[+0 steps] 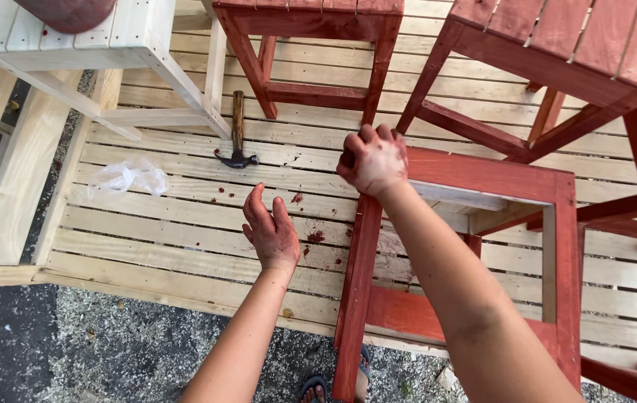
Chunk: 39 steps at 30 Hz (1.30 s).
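On top of the red-stained wooden stool frame [482, 173], the right hand [375, 160] closes around its near corner. Left hand [271, 233] hangs open and holds nothing above the pale slatted wooden platform [184, 246], fingers seemingly paint-smeared. Well beyond lie a wooden-handled claw hammer [237, 134] and a crumpled clear plastic bag [126, 177].

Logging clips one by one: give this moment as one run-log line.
right hand: grips corner of red-painted wooden stool frame | left hand: open, empty, above pale wooden slat platform | claw hammer: lying untouched
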Tool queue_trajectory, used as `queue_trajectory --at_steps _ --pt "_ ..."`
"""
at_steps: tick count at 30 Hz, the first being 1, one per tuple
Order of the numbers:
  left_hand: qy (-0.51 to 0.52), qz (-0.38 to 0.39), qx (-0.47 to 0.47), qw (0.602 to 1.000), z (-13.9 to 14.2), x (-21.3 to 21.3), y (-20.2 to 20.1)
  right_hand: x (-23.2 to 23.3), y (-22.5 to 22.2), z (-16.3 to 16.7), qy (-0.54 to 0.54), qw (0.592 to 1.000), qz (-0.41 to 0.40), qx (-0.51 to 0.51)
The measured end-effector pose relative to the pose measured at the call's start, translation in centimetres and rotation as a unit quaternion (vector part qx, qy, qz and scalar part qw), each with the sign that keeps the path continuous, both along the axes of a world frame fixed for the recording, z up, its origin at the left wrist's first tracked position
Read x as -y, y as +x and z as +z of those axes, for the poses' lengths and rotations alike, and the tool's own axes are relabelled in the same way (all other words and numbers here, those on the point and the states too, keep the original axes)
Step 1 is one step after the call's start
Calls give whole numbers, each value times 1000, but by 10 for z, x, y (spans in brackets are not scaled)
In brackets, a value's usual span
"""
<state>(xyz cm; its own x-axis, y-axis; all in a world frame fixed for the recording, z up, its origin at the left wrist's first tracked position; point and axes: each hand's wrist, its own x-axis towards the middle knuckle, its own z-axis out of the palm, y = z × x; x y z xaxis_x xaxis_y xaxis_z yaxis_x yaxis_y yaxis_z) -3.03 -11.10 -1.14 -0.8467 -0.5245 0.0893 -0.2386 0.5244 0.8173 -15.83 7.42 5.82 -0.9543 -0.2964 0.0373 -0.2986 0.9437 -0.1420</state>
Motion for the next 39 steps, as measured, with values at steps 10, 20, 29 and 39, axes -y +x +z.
queue_trajectory --at_steps 10,20,29,39 --pt "-16 12 -5 1000 -12 25 -7 -5 -54 -10 -31 997 -48 -44" --pt "-10 -29 2 1000 18 30 23 16 14 -1 34 999 -34 -18" --pt "0 -86 3 996 46 36 81 34 151 1 8 998 -62 -17" --pt "-26 -150 -13 988 70 39 142 60 312 9 -17 995 -93 -15"
